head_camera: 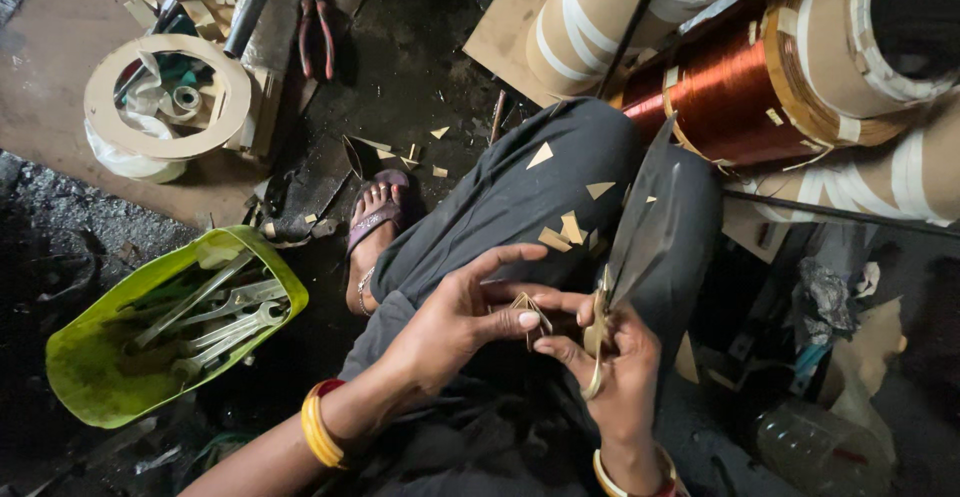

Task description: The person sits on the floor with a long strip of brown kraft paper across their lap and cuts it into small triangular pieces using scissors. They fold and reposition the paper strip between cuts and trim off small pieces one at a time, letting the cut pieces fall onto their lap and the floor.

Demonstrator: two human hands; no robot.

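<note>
Dark, littered floor crowds the seated person on every side. Over the lap, the left hand [455, 322] pinches a small folded brown paper piece [528, 312], fingers closed on it; the right hand [615, 367], at 3 o'clock, grips scissors [625, 287], blades beside the piece. Copper wire spool [725, 92] hems 1 o'clock; a green tub [90, 362] of wrenches [225, 322] sits at 9.

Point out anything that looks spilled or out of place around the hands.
Small tan card offcuts lie scattered over the dark lap and on the floor by the sandalled foot. The left hand pinches a small card piece; the right hand holds scissors. Nothing looks damaged.
</note>
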